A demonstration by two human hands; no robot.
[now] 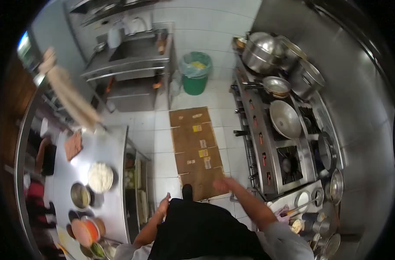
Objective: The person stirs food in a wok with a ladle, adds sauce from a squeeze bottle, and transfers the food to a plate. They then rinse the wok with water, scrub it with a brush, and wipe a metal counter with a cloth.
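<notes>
My right hand [223, 185] hangs over the brown cardboard runner [195, 148] on the floor, between me and the stove. Its fingers look curled in, slightly blurred, and nothing shows in them. Beside the black apron [197, 232] my left hand [164, 205] is held low, near the prep table's edge, its fingers loosely extended and no object visible in it. One dark shoe [187, 192] rests on the cardboard. Neither hand touches the table or the stove.
On the left, a steel table [115, 156] carries a bowl of white food [100, 177] and a metal bowl [80, 196]. The stove [271, 158] at right holds a wok [285, 119] and large pots [262, 54]. Ahead stand a green bin [195, 84] and a sink [134, 47].
</notes>
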